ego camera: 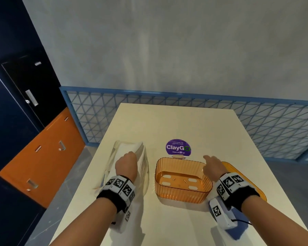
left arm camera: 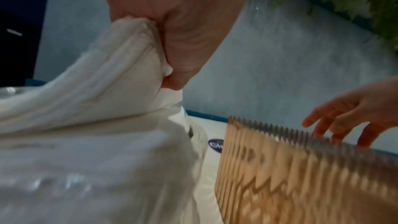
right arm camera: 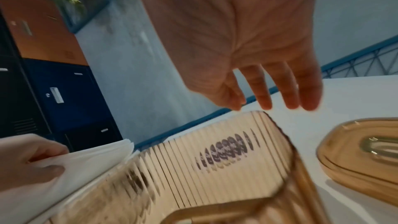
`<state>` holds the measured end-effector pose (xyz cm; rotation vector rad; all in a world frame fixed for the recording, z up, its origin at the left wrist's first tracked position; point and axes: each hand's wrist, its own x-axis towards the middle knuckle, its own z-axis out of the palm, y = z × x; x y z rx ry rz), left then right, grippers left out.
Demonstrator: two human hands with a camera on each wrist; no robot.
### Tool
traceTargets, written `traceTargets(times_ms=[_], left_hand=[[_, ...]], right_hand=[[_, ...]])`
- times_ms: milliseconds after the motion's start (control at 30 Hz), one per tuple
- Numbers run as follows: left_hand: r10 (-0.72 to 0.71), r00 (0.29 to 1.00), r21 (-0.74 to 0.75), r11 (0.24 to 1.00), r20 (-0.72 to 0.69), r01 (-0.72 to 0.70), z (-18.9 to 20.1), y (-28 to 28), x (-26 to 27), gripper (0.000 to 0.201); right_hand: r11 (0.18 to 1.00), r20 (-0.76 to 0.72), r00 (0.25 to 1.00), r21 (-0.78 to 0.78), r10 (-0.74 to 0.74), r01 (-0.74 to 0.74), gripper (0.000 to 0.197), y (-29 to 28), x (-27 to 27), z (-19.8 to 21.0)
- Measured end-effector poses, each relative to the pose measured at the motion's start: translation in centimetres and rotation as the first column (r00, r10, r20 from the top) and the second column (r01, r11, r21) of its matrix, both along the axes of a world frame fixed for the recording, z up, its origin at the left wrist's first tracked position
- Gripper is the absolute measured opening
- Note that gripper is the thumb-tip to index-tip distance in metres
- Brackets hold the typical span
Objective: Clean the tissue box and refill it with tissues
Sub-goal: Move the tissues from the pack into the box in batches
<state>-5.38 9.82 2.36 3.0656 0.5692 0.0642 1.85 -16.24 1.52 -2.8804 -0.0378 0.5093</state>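
Note:
An orange see-through ribbed tissue box [ego camera: 183,180] [left arm camera: 290,176] [right arm camera: 215,159] stands open and empty in the middle of the cream table [ego camera: 185,121]. Its orange lid [ego camera: 242,176] [right arm camera: 355,159] lies to the right, partly under my right wrist. Left of the box is a pack of white tissues [ego camera: 132,153] [left arm camera: 96,83] [right arm camera: 90,159] in clear wrap. My left hand [ego camera: 126,165] [left arm camera: 172,23] grips the top layers of the stack and bends them upward. My right hand [ego camera: 212,166] [right arm camera: 269,91] hovers over the box's right rim with relaxed fingers, holding nothing.
A round purple ClayGo sticker [ego camera: 178,147] sits on the table behind the box. A blue cloth [ego camera: 238,229] lies near the table's front right corner under my right forearm. A blue lattice railing [ego camera: 256,121] runs behind the table, with dark and orange lockers [ego camera: 43,148] at left.

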Motion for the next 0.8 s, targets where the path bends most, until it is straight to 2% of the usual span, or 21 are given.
traceTargets(times_ms=[67, 100, 133, 167, 233, 300, 400, 500, 567, 633, 700, 733, 767, 800], left_hand=[[0.012, 1.000, -0.070, 0.997, -0.007, -0.012, 0.9, 0.4, 0.0, 0.013], [0.016, 0.999, -0.104, 0.994, 0.030, -0.013, 1.4, 0.5, 0.0, 0.018], [0.011, 0.996, -0.126, 0.992, 0.088, 0.000, 1.7, 0.7, 0.0, 0.020], [0.003, 0.987, -0.130, 0.991, 0.158, 0.018, 2.5, 0.7, -0.3, 0.021], [-0.052, 0.951, -0.138, 0.986, 0.304, 0.098, 3.5, 0.3, -1.2, 0.020], [-0.128, 0.920, -0.144, 0.971, 0.370, 0.193, 4.0, -0.3, -2.2, 0.018], [-0.212, 0.863, -0.140, 0.941, 0.459, 0.306, 3.9, -0.7, -3.2, 0.013], [-0.339, 0.773, -0.042, 0.904, 0.536, 0.425, 2.9, -0.8, -4.0, 0.017], [-0.413, 0.727, 0.018, 0.875, 0.549, 0.484, 1.9, -0.5, -4.2, 0.026], [-0.425, 0.699, 0.018, 0.861, 0.575, 0.509, 1.0, 0.1, -4.4, 0.027], [-0.347, 0.719, -0.054, 0.881, 0.603, 0.470, 0.2, 0.6, -4.7, 0.041], [-0.252, 0.736, -0.156, 0.886, 0.628, 0.436, 0.0, 0.7, -5.0, 0.053], [-0.104, 0.745, -0.306, 0.868, 0.659, 0.392, 0.4, 0.7, -5.2, 0.063], [0.085, 0.738, -0.491, 0.796, 0.669, 0.354, 1.0, 0.6, -5.2, 0.071]], right_hand=[[0.991, 0.137, 0.990, 0.132, -0.020, 0.002, 0.040, 0.8, 0.3, 1.3], [0.973, 0.169, 0.985, 0.231, -0.023, -0.017, 0.036, 1.6, 0.5, 2.2], [0.932, 0.139, 0.990, 0.361, -0.022, -0.030, 0.034, 2.4, 0.6, 3.0], [0.855, 0.036, 0.999, 0.518, -0.024, 0.002, 0.036, 3.5, 0.6, 3.9], [0.629, -0.279, 0.960, 0.748, 0.011, 0.210, 0.047, 5.8, 0.4, 5.7], [0.480, -0.488, 0.869, 0.785, 0.088, 0.392, 0.060, 7.5, 0.4, 7.1], [0.375, -0.621, 0.748, 0.768, 0.233, 0.520, 0.075, 9.2, 1.0, 8.2], [0.374, -0.642, 0.719, 0.756, 0.266, 0.537, 0.062, 10.4, 1.4, 9.2], [0.414, -0.614, 0.758, 0.762, 0.219, 0.498, 0.050, 11.1, 1.6, 9.8], [0.488, -0.528, 0.817, 0.790, 0.231, 0.372, 0.042, 11.4, 2.0, 10.4], [0.506, -0.440, 0.845, 0.826, 0.302, 0.249, 0.028, 11.3, 2.2, 11.0], [0.497, -0.402, 0.854, 0.843, 0.330, 0.205, 0.025, 11.2, 2.2, 11.2], [0.480, -0.367, 0.863, 0.860, 0.347, 0.172, 0.027, 11.0, 2.2, 11.3], [0.461, -0.337, 0.870, 0.875, 0.359, 0.148, 0.032, 10.8, 2.1, 11.5]])
